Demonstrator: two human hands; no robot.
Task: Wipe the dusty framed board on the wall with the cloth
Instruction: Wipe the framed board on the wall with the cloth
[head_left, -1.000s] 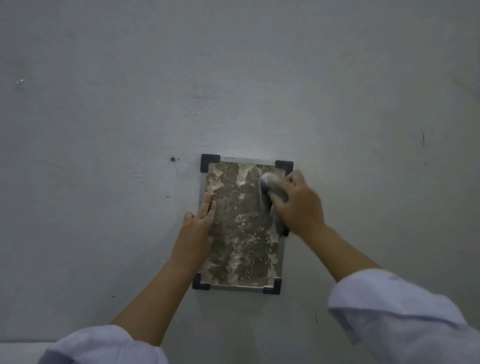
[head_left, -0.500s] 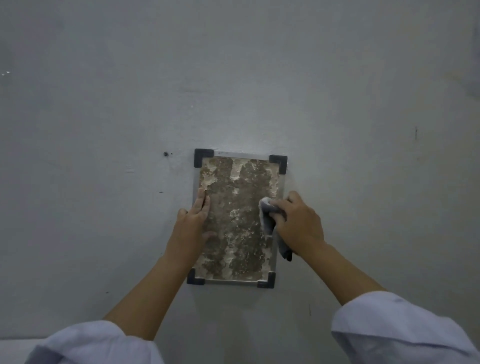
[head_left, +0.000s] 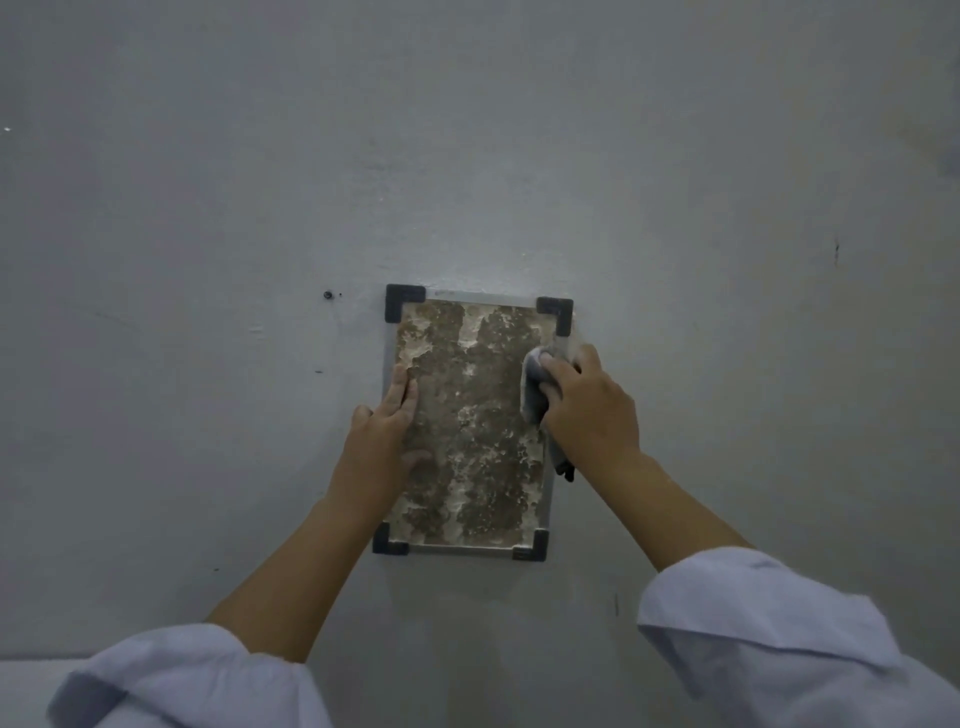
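Observation:
A small framed board (head_left: 470, 415) hangs on the grey wall, with a metal rim, dark plastic corners and a face mottled with brown dust and pale streaks. My left hand (head_left: 387, 434) lies flat against the board's left edge, fingers pointing up. My right hand (head_left: 589, 410) presses a bunched grey cloth (head_left: 535, 387) onto the upper right part of the board, close to the right rim. A dark tail of the cloth hangs below that hand.
The plain grey wall (head_left: 208, 208) surrounds the board, with a small screw or hole (head_left: 328, 295) to its upper left. A pale ledge (head_left: 31, 680) shows at the bottom left. White sleeves cover both forearms low in view.
My right hand with the cloth went down the board's right side, then back up toward the upper right. My left hand stayed on the left edge.

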